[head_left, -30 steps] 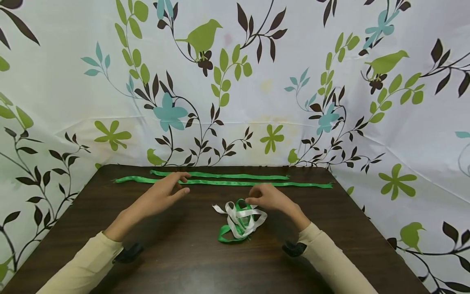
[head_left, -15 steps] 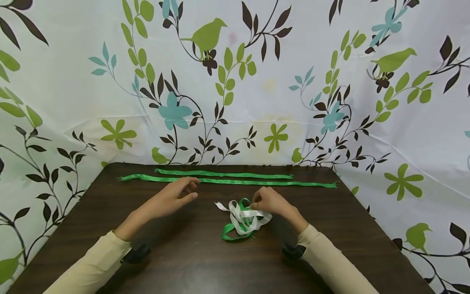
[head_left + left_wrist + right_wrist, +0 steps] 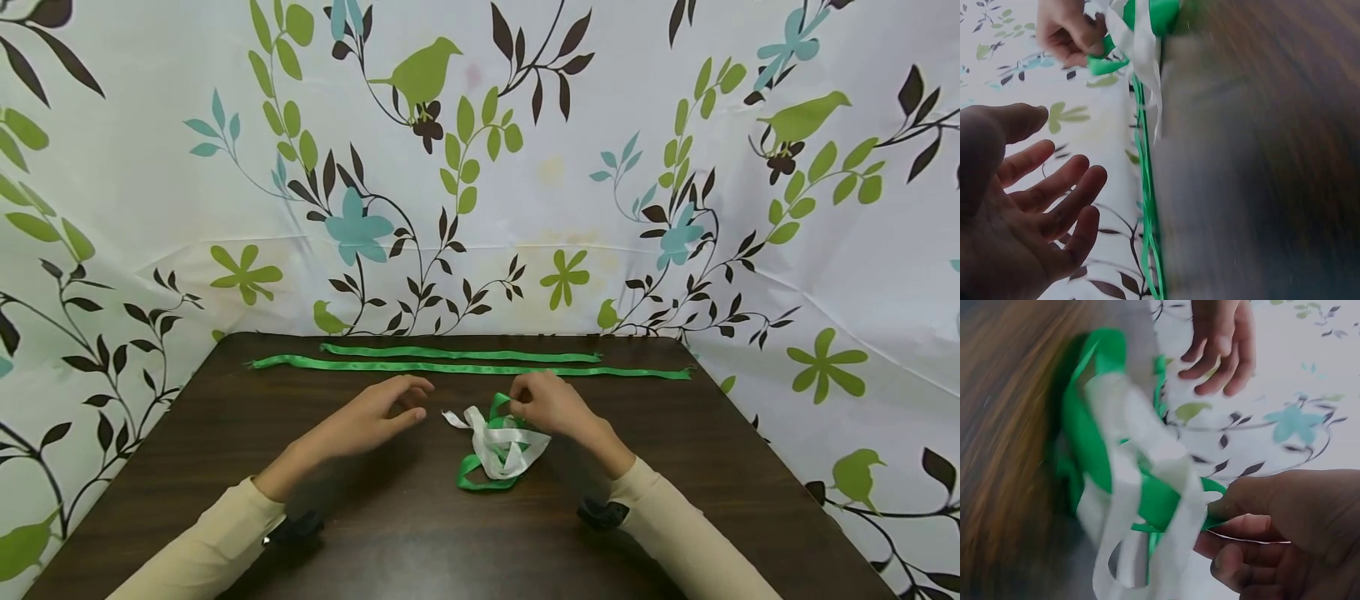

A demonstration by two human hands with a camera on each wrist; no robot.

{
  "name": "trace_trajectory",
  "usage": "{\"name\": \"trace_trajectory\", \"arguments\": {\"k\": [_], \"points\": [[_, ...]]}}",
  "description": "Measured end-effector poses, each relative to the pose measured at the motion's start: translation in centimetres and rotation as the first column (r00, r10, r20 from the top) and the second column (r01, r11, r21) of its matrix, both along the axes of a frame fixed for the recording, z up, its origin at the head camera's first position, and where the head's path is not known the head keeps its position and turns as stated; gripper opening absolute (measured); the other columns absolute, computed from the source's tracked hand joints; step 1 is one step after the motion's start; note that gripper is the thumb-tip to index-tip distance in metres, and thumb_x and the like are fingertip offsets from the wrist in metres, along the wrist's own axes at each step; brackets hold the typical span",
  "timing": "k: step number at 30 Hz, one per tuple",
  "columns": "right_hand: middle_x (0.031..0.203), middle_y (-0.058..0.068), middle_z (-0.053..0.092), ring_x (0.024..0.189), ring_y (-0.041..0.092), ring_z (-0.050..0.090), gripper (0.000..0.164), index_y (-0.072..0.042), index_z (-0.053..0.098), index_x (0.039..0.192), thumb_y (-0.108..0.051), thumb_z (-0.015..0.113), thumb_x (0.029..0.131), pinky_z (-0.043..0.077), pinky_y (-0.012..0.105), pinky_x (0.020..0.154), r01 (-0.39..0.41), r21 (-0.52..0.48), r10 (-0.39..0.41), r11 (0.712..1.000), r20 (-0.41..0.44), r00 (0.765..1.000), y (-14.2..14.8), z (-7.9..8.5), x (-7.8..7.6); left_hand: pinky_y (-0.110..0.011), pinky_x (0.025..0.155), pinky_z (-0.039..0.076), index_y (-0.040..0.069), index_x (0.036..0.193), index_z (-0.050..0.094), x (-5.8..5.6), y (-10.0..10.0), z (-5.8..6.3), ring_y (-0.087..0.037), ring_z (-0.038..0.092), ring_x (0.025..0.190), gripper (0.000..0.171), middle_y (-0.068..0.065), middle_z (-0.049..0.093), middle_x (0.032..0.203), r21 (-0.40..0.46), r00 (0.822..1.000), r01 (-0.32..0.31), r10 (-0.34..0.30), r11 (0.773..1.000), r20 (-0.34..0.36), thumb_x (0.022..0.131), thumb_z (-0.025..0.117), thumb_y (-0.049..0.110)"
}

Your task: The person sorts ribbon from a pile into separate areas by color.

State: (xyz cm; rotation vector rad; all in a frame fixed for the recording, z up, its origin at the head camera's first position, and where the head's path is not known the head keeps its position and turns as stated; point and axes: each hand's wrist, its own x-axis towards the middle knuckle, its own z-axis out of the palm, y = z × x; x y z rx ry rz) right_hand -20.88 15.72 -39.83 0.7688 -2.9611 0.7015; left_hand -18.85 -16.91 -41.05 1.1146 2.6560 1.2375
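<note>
A loose tangle of green ribbon (image 3: 474,477) and white ribbon (image 3: 491,450) lies on the dark table, right of centre. My right hand (image 3: 553,406) pinches a loop of the green ribbon between thumb and fingertips at the tangle's upper right edge. In the right wrist view the white ribbon (image 3: 1124,469) loops over the green right beside those fingers. To the left of the tangle, my left hand (image 3: 378,414) hovers with fingers spread and slightly bent. The left wrist view shows its palm (image 3: 1010,237) with nothing held.
Two green ribbon strips lie straight across the far end of the table (image 3: 405,533): a shorter strip (image 3: 457,354) behind a longer strip (image 3: 450,367). A patterned cloth (image 3: 480,167) with birds and leaves hangs right behind the table's far edge.
My left hand has moved right, toward the tangle. My right hand has come to pinch the green ribbon and has pulled its loop up slightly. The two straight strips lie as before.
</note>
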Motion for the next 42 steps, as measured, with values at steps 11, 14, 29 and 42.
{"name": "trace_trajectory", "arguments": {"k": [11,14,29,42], "points": [[0.08,-0.013,0.068,0.068,0.0,0.062,0.005,-0.017,0.073,0.094,-0.013,0.069,0.096,0.05,0.027,0.057,-0.085,-0.063,0.074,0.994,-0.164,0.984,-1.2,3.6,3.1,-0.049,0.094,0.049,0.019,0.139,0.055,1.2,4.0,0.7,-0.019,0.06,0.117,0.039,-0.002,0.06,0.134,0.118,0.998,0.023,-0.029,0.993,0.048,0.102,0.066,0.028],[0.08,-0.012,0.068,0.066,0.001,0.062,0.004,-0.015,0.072,0.095,-0.013,0.069,0.096,0.05,0.027,0.057,-0.111,-0.092,0.09,0.99,-0.206,0.974,-1.3,4.4,3.7,-0.047,0.091,0.05,0.021,0.142,0.053,0.9,5.6,0.7,-0.018,0.059,0.118,0.047,0.0,0.059,0.135,0.138,0.997,0.034,-0.044,0.99,0.07,0.099,0.07,0.034],[0.082,-0.009,0.067,0.063,0.002,0.056,0.006,-0.015,0.072,0.094,-0.01,0.071,0.091,0.046,0.028,0.052,-0.048,-0.088,0.011,0.995,-0.374,0.927,-0.4,6.1,3.8,-0.04,0.073,0.049,0.021,0.106,0.072,1.0,5.8,2.5,-0.023,0.062,0.087,0.018,0.002,0.067,0.1,0.201,0.987,-0.003,-0.029,0.979,0.156,0.101,0.067,0.038],[0.082,-0.009,0.064,0.072,0.015,0.061,0.009,-0.015,0.073,0.094,-0.008,0.072,0.09,0.047,0.032,0.061,-0.026,-0.094,-0.015,0.995,-0.416,0.909,0.7,6.4,3.8,-0.041,0.072,0.053,0.017,0.103,0.071,1.5,3.2,6.4,-0.028,0.064,0.083,0.021,-0.009,0.069,0.089,0.288,0.987,-0.047,0.001,0.957,0.159,0.103,0.064,0.037]]}}
